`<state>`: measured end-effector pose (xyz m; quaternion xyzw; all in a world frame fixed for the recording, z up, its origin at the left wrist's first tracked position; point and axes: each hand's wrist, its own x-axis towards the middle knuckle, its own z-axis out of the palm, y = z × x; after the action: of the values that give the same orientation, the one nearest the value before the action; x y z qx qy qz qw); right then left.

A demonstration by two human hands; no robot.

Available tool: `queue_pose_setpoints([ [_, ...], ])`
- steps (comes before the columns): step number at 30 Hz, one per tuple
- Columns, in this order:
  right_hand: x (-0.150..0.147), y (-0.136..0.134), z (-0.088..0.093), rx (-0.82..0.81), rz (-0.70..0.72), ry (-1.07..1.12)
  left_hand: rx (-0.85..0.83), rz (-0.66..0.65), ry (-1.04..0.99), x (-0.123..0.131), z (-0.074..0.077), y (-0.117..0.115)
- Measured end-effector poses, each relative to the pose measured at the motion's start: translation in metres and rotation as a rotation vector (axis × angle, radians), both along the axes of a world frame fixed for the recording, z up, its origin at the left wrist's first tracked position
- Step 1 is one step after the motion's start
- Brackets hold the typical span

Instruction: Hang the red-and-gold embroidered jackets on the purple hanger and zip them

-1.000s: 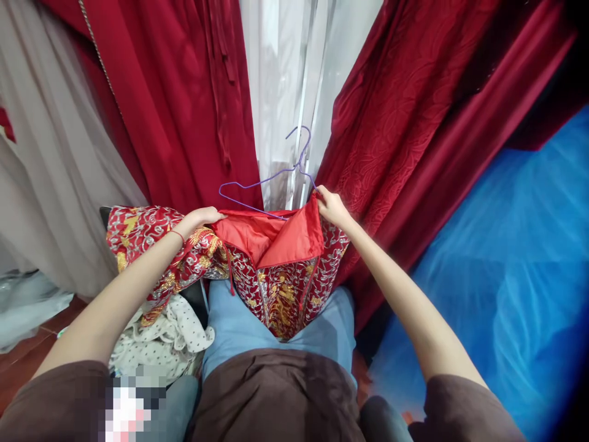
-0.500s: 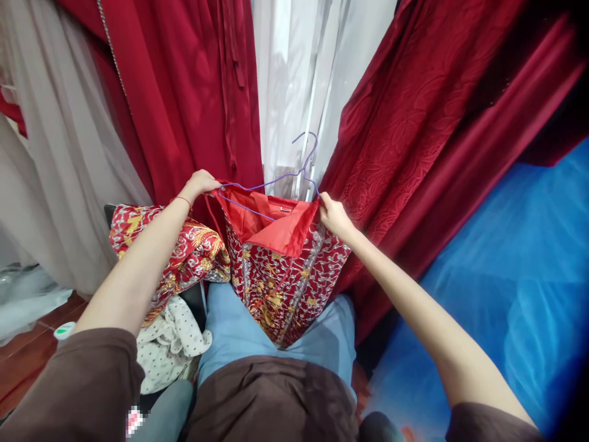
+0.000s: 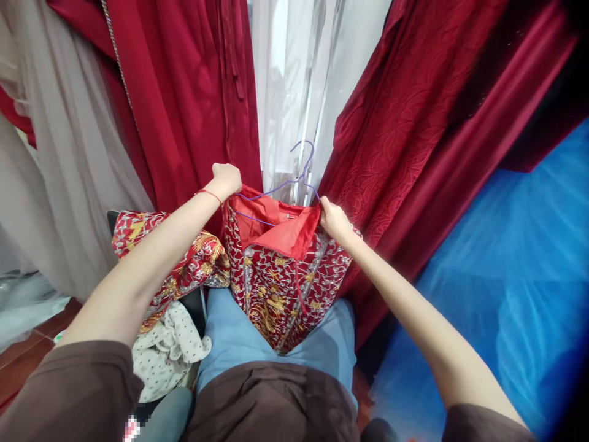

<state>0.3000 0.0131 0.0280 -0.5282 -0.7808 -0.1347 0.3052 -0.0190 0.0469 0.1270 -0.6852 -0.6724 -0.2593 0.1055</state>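
Observation:
A red garment [image 3: 276,288] with silver and gold embroidery hangs in front of my lap, its red satin lining [image 3: 294,230] showing at the top. The purple wire hanger [image 3: 307,161] is in its opening, hook upward. My left hand [image 3: 227,179] is closed at the upper left corner, where the hanger's end meets the fabric; its fingertips are hidden. At the upper right corner, my right hand [image 3: 335,219] pinches the garment's edge beside the hanger's other end. A thin red cord [image 3: 301,288] dangles down the front.
Another red embroidered garment [image 3: 170,264] lies on the left, above a polka-dot cloth [image 3: 170,353]. Dark red dresses [image 3: 193,92] hang ahead on both sides, with white fabric [image 3: 276,80] between them. Blue tulle [image 3: 506,294] spreads at right; pale grey fabric [image 3: 59,153] hangs at left.
My left hand has moved right, toward my right hand, and its wrist has turned. The garment's left corner has come inward, and the cord now hangs straighter. My right hand has barely moved.

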Motion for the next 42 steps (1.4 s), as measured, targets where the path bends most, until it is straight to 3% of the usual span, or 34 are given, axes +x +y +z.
queue_pose_setpoints([
  [3, 0.008, 0.000, 0.004, 0.006, -0.077, -0.045, -0.181, 0.063, -0.015, 0.025, 0.020, -0.001],
  [5, 0.013, 0.000, 0.007, 0.016, -0.111, -0.082, -0.297, 0.022, -0.074, 0.042, 0.028, -0.007],
  [7, 0.016, 0.000, 0.007, 0.029, -0.137, -0.115, -0.316, -0.069, -0.188, 0.055, 0.026, -0.015],
  [11, 0.019, 0.000, 0.004, 0.066, -0.145, -0.152, -0.126, -0.223, -0.377, 0.061, -0.001, -0.023],
  [15, 0.017, 0.003, -0.002, 0.080, -0.074, -0.153, 0.055, -0.310, -0.306, 0.037, -0.033, -0.017],
  [19, 0.014, 0.005, -0.005, 0.082, -0.058, -0.104, -0.107, -0.552, -0.585, 0.007, -0.061, -0.008],
  [23, 0.010, 0.005, -0.010, 0.072, -0.143, -0.027, -0.222, -0.657, -0.800, -0.015, -0.088, -0.004],
  [27, 0.008, 0.006, -0.026, 0.193, -0.246, 0.005, -0.183, -0.699, -0.702, -0.018, -0.108, -0.006],
  [31, -0.002, 0.004, -0.054, 0.276, -0.024, -0.199, -0.032, -0.670, -0.523, -0.004, -0.117, -0.015],
  [34, -0.018, 0.000, -0.067, 0.287, 0.113, -0.232, 0.092, -0.671, -0.436, 0.004, -0.116, -0.023],
  [37, -0.034, -0.004, -0.064, 0.290, 0.149, -0.163, 0.163, -0.671, -0.362, 0.008, -0.112, -0.027],
  [42, -0.053, -0.009, -0.043, 0.245, 0.193, -0.104, 0.249, -0.598, -0.298, 0.020, -0.105, -0.028],
])
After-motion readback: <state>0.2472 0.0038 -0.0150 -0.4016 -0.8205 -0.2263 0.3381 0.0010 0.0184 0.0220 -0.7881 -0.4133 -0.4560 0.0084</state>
